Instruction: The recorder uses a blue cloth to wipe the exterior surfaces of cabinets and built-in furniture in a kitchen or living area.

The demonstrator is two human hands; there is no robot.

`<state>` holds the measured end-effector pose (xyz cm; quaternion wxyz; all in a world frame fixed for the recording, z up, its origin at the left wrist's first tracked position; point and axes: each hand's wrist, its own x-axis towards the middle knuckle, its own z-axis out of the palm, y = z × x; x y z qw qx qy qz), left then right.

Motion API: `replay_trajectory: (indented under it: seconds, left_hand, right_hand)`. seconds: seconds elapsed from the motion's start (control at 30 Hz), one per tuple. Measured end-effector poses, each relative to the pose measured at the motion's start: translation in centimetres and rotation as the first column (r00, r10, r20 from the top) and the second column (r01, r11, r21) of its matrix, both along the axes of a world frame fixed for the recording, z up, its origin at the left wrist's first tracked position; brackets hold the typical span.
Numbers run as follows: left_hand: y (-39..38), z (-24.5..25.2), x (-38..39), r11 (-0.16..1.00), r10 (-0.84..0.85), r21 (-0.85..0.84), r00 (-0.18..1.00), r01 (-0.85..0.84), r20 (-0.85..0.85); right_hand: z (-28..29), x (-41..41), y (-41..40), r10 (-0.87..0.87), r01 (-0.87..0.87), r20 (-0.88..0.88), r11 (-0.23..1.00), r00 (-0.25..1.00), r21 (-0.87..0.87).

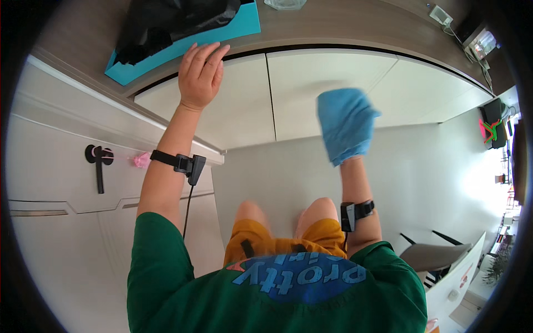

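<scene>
My left hand (200, 79) holds nothing, its fingers slightly spread beside the front wall of a turquoise box (216, 36). Whether the fingertips touch the box or the counter edge, I cannot tell. Black plastic sheeting (175, 23) fills the box. A blue cloth (347, 123) wraps my right hand, hiding the fingers; only the wrist (352, 162) shows below it. The cloth appears in front of the white cabinet doors (316, 79), and contact with them cannot be made out.
A wood-look countertop (325, 25) runs along the top, with a clear container (285, 3) on it. At left is a white door with a black handle (99, 166). A chair (435, 254) and a white table (447, 291) stand at lower right. Cables (474, 54) lie at upper right.
</scene>
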<state>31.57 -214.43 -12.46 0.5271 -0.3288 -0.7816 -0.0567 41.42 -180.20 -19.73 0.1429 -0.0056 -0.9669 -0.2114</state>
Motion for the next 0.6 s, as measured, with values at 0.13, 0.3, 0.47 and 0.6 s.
replay_trajectory:
  seconds: [0.13, 0.3, 0.47, 0.6]
  left_hand:
    - [-0.2, -2.7, -1.7, 0.995, -0.046, -0.098, 0.972, 0.024, -0.230]
    - [-1.9, -2.3, -2.9, 0.986, -0.137, -0.151, 0.872, 0.073, -0.470]
    - [-1.8, -2.8, -3.1, 0.990, -0.135, -0.095, 0.875, 0.102, -0.465]
    - [-1.2, -3.0, -2.1, 0.987, -0.118, -0.149, 0.887, 0.057, -0.446]
  right_hand:
    - [-1.4, -6.8, 2.8, -0.281, 0.277, -0.389, 0.959, 0.878, -0.067]
    - [-9.0, -15.3, 4.8, -0.171, -0.720, -0.898, 0.546, 0.406, -0.429]
    - [-12.9, -17.7, 3.7, -0.136, -0.593, -0.937, 0.743, 0.322, -0.312]
    - [-14.2, -16.8, -7.0, -0.063, -0.748, -0.941, 0.591, 0.331, -0.303]
